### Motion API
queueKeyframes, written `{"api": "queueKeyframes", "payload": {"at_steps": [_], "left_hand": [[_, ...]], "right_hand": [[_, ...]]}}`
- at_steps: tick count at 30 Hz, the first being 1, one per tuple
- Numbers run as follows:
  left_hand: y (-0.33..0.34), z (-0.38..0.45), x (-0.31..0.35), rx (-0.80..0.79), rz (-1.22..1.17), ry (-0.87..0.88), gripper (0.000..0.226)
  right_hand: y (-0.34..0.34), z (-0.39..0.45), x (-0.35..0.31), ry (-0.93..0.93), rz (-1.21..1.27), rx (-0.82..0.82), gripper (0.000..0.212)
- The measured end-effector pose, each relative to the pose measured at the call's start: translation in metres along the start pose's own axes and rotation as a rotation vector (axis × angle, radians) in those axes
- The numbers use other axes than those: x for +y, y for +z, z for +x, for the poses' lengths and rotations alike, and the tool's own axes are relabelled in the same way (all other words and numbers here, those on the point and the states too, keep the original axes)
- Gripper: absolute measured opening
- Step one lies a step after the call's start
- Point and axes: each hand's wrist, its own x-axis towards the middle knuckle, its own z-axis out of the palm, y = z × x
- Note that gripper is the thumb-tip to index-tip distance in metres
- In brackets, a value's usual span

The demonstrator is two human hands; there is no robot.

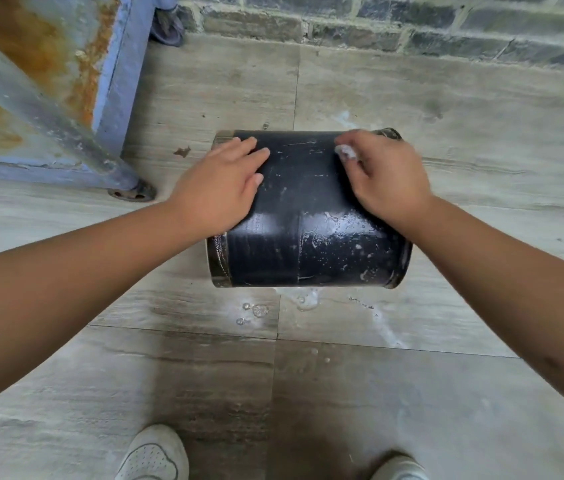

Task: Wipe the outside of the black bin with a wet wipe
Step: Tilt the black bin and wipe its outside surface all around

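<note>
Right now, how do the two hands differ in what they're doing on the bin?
The left hand lies open and flat on the black bin, fingers spread and empty; the right hand is curled, its fingers pinching a small white wet wipe. The left hand rests toward the bin's left end, the right hand near its far right end. Both touch the bin's upper side as it lies on the floor.

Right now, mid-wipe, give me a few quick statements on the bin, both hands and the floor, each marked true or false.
1. The black bin lies on its side. True.
2. The right hand holds the wet wipe. True.
3. The left hand hangs clear of the bin. False: it rests flat on the bin.
4. The floor is dry all round. False: suds and droplets sit by the bin.
</note>
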Motion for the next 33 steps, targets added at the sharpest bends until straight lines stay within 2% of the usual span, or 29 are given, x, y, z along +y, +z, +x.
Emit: {"api": "queueKeyframes", "payload": {"at_steps": [4,6,8,10,12,14,15,17,21,25,27,30,33], "left_hand": [[-0.002,0.008,-0.006,0.003,0.004,0.014,0.045],[-0.004,0.012,-0.008,-0.002,0.024,0.017,0.044],[-0.004,0.014,-0.007,-0.013,0.093,0.021,0.045],[-0.004,0.014,-0.006,-0.041,0.183,0.021,0.046],[-0.006,0.017,-0.006,-0.063,0.229,0.020,0.047],[-0.008,0.022,-0.003,-0.087,0.242,0.006,0.046],[-0.009,0.026,-0.001,-0.083,0.250,-0.007,0.046],[-0.010,0.036,0.006,-0.045,0.282,-0.036,0.046],[-0.004,0.056,0.022,-0.030,0.288,-0.065,0.051],[0.008,0.069,0.042,-0.137,0.261,-0.095,0.069],[0.016,0.069,0.055,-0.173,0.272,-0.090,0.081],[0.024,0.065,0.063,-0.166,0.277,-0.055,0.089],[0.025,0.056,0.065,-0.117,0.266,0.062,0.091]], "right_hand": [[0.029,-0.035,-0.029,-0.230,-0.022,-0.158,0.028],[0.049,-0.058,-0.041,-0.473,-0.071,-0.196,0.034],[0.066,-0.079,-0.042,-0.734,-0.081,-0.206,0.029],[0.078,-0.099,-0.035,-0.880,-0.023,-0.304,0.023],[0.085,-0.116,-0.024,-0.903,-0.057,-0.553,0.022],[0.085,-0.126,-0.013,-0.808,-0.136,-0.836,0.032],[0.082,-0.128,-0.011,-0.742,-0.147,-0.899,0.035],[0.069,-0.129,-0.016,-0.635,-0.042,-0.818,0.037],[0.040,-0.114,-0.042,-0.426,0.417,-0.388,0.031],[0.003,-0.067,-0.030,0.127,0.894,-0.040,0.022],[-0.012,-0.048,-0.012,0.296,1.024,0.126,0.020],[-0.020,-0.030,0.006,0.382,1.240,0.156,0.014],[-0.021,-0.009,0.014,0.391,1.193,0.182,0.016]]}}
